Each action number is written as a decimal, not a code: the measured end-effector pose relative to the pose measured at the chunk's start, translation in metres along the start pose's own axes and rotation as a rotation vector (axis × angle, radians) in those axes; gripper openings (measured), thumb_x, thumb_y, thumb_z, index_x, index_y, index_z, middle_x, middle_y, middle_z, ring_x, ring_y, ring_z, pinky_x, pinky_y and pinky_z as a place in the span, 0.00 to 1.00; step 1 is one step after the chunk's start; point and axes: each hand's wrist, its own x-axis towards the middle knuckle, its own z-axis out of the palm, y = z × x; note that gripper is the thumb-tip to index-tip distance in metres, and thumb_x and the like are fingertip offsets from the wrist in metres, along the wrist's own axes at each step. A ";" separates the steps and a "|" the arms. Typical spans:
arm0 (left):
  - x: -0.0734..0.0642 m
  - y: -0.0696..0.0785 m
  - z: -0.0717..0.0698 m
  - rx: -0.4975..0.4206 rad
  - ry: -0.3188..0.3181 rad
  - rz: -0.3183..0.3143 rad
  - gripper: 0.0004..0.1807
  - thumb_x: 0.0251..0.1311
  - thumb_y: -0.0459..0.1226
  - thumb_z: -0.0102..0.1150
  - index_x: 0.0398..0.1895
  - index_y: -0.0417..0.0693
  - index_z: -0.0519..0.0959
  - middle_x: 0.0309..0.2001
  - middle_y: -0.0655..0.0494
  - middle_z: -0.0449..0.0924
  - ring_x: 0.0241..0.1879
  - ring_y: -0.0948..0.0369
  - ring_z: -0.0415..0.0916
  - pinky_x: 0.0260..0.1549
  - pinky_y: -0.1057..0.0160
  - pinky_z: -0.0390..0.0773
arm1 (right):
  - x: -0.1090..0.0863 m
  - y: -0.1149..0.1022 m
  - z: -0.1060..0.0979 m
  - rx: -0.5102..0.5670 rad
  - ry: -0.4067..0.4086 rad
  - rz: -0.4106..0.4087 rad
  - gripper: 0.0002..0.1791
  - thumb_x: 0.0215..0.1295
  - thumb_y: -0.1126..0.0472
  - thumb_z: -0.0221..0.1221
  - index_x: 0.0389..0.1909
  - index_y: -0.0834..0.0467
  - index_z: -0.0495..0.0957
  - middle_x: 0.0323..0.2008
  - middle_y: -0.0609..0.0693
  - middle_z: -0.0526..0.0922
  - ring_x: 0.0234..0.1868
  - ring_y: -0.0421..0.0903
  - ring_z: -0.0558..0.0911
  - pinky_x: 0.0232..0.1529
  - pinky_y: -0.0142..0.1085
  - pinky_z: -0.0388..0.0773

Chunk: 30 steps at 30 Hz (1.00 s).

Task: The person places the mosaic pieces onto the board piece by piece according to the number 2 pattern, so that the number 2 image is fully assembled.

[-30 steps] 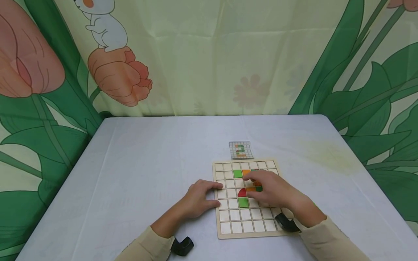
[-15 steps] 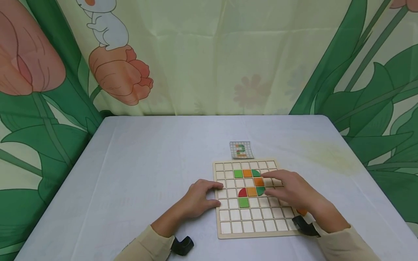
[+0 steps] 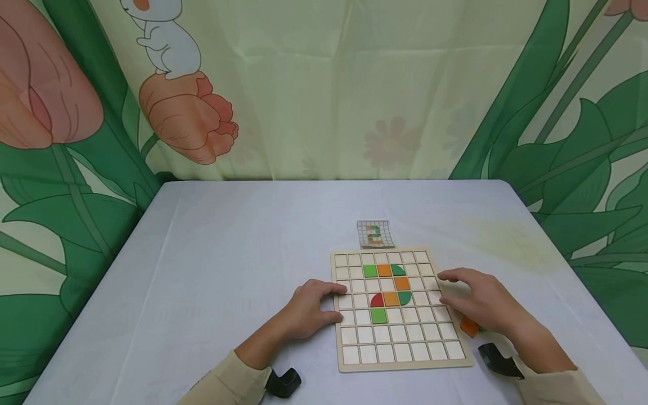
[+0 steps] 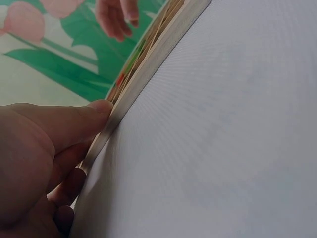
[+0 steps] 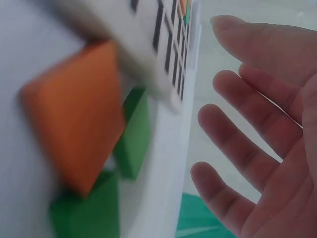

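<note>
Right up close, two beige sleeves (image 3: 228, 378) reach in over the table (image 3: 243, 247), which is dressed in smooth white cloth. Here's the loose orange square (image 3: 469, 327), a chunky flat block off the grid board's right edge, sitting askew with a corner towards us; the right wrist view shows it overlapping green blocks (image 5: 136, 139), rather blurred.

Now the grid board (image 3: 405, 369) itself: pale, wood-like frame, thin ribs making square cells, lying flat right of the table's middle. It's nearly square, no long axis I can pick out, its far edge almost parallel to the table's far edge.

The left hand (image 3: 310, 308) is relaxed, thumb and forefinger spread, touching the board's left edge. The right hand (image 3: 490, 301) hovers just past the right edge, fingers apart, holding nothing.

On the cells, nearest first: a light green square, then a row with a red quarter-round (image 3: 377, 300) curving far-left, an orange square and a dark green quarter-round (image 3: 404, 298) curving near-right. Beyond, another orange square; farther, light green, orange, and a dark green quarter-round curving far-right.

Past the far edge lies a gridded pattern card (image 3: 376, 234), and behind, a creased curtain (image 3: 314, 112) of tulips.
</note>
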 end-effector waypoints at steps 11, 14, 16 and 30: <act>-0.001 -0.001 0.002 -0.008 0.002 -0.014 0.26 0.57 0.39 0.72 0.61 0.53 0.80 0.59 0.57 0.76 0.63 0.54 0.67 0.60 0.47 0.67 | -0.015 0.024 -0.001 -0.015 0.016 0.020 0.22 0.59 0.58 0.69 0.53 0.62 0.80 0.46 0.57 0.83 0.51 0.62 0.78 0.52 0.62 0.72; -0.001 0.000 0.001 -0.010 0.002 -0.015 0.26 0.58 0.39 0.72 0.61 0.53 0.80 0.59 0.57 0.76 0.63 0.54 0.66 0.60 0.47 0.67 | -0.018 0.028 -0.003 -0.017 0.021 0.020 0.23 0.59 0.56 0.70 0.53 0.62 0.80 0.45 0.56 0.83 0.51 0.62 0.78 0.51 0.61 0.72; -0.001 0.000 0.001 -0.010 0.002 -0.011 0.26 0.58 0.39 0.72 0.61 0.52 0.80 0.59 0.56 0.76 0.63 0.53 0.66 0.61 0.47 0.66 | -0.019 0.030 -0.003 -0.023 0.014 0.034 0.23 0.58 0.56 0.70 0.52 0.62 0.80 0.46 0.57 0.83 0.51 0.62 0.78 0.51 0.61 0.72; -0.001 -0.001 0.001 -0.005 0.006 0.025 0.26 0.57 0.38 0.72 0.60 0.51 0.80 0.59 0.56 0.77 0.63 0.52 0.67 0.61 0.45 0.65 | -0.018 0.036 -0.001 -0.056 -0.050 0.077 0.23 0.56 0.54 0.72 0.48 0.64 0.82 0.47 0.58 0.83 0.53 0.65 0.77 0.53 0.62 0.71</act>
